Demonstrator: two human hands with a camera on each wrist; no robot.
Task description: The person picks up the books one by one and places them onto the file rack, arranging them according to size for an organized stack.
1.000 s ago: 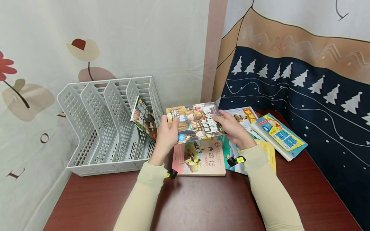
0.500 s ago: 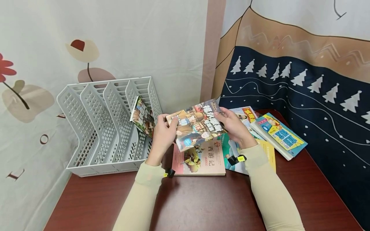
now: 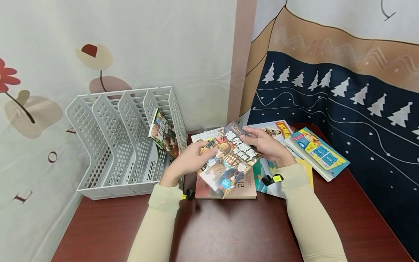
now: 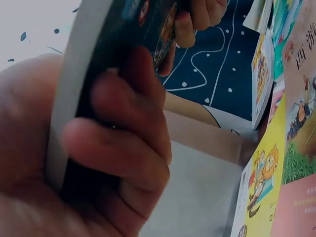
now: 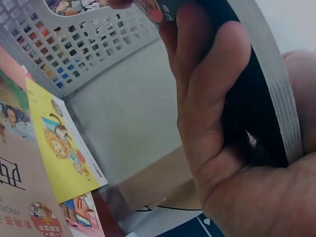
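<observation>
Both hands hold one book [image 3: 229, 160] with an illustrated cover of cartoon figures and large white characters, tilted over the pile on the table. My left hand [image 3: 191, 158] grips its left side, thumb on the cover; in the left wrist view the fingers [image 4: 118, 153] curl beneath the book's dark back. At the upper right edge my right hand [image 3: 266, 143] pinches it, and the right wrist view shows fingers [image 5: 212, 79] curled against the back cover. Directly under the held book lies a pink book [image 3: 247, 187], partly covered by it.
A light grey slotted file rack [image 3: 124, 189] stands at the left, with one book [image 3: 163, 133] leaning in its right-hand slot. Several books lie around the pink one, including a blue-and-yellow book [image 3: 322, 154] at the right and a yellow book [image 5: 61, 143] beside it.
The held book has turned clockwise, from lying nearly level across to slanting, its lower end swinging down over the pink book. My left hand has shifted along its edge; both hands keep hold.
</observation>
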